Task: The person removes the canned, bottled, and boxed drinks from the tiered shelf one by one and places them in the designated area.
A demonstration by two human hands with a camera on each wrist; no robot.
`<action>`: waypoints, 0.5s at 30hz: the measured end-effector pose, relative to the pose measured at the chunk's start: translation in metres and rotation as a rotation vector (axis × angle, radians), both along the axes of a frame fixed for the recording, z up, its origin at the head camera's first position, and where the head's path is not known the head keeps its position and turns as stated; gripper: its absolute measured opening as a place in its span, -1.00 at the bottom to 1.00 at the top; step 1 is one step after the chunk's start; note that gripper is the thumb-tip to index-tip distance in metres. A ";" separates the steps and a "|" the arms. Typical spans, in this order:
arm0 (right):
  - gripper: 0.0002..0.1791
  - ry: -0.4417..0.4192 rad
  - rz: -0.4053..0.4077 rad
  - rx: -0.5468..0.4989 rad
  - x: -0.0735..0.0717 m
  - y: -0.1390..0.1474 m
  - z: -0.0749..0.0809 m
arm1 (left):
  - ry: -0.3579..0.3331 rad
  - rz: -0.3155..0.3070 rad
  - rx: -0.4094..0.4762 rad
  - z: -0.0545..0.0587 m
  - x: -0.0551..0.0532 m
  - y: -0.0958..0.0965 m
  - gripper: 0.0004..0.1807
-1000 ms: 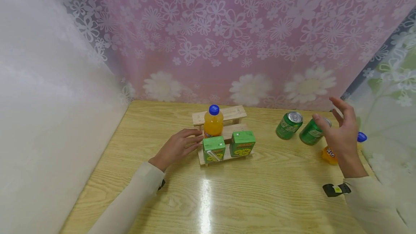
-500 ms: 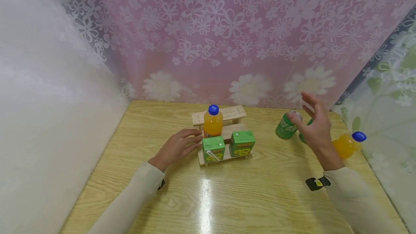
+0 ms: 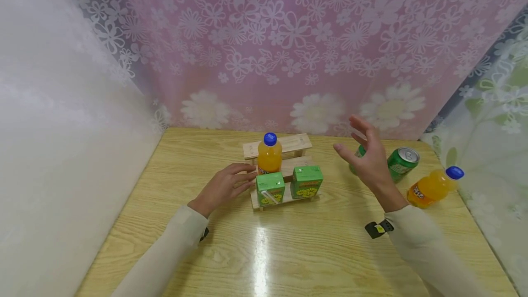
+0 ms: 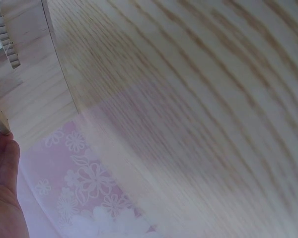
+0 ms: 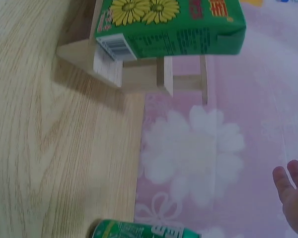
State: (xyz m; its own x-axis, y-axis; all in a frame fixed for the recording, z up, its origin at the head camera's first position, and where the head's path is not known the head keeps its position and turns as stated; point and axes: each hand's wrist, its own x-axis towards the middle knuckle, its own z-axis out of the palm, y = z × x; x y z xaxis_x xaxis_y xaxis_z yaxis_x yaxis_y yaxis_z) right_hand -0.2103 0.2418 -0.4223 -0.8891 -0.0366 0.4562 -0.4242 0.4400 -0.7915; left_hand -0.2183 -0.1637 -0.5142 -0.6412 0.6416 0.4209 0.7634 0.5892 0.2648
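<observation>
A small wooden tiered rack [image 3: 298,142] carries an orange drink bottle [image 3: 270,156] with a blue cap and two green juice cartons, the left carton [image 3: 270,189] and the right carton [image 3: 306,181]. My left hand [image 3: 226,186] reaches to the rack's left side with fingers extended. In the left wrist view its fingertips [image 4: 9,141] touch the end of a wooden plank. Nothing is in my right hand [image 3: 368,162], raised with thumb and fingers spread. It partly covers a green soda can [image 3: 353,169]. The right wrist view shows that can [image 5: 139,231] below the right carton [image 5: 176,32].
Right of my right hand stand another green can [image 3: 403,165] and a second orange drink bottle [image 3: 431,189]. A pink floral cloth [image 3: 264,58] hangs behind the wood-grain table [image 3: 231,251], with pale sheets on both sides.
My right hand has moved left, from beside the right bottle past the right can to the left can. The left hand, the rack and its drinks have stayed put.
</observation>
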 end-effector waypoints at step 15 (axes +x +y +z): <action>-0.09 -0.018 0.120 -0.018 -0.008 -0.045 -0.003 | 0.003 -0.003 -0.008 0.000 -0.001 0.000 -0.61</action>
State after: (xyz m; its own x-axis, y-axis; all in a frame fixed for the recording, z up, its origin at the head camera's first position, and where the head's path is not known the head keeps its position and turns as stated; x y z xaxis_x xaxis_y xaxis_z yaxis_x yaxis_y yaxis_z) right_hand -0.2186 0.1964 -0.4257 -0.8868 -0.1355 0.4417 -0.4588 0.3723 -0.8068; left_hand -0.2192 -0.1634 -0.5147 -0.6379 0.6470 0.4176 0.7661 0.5887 0.2580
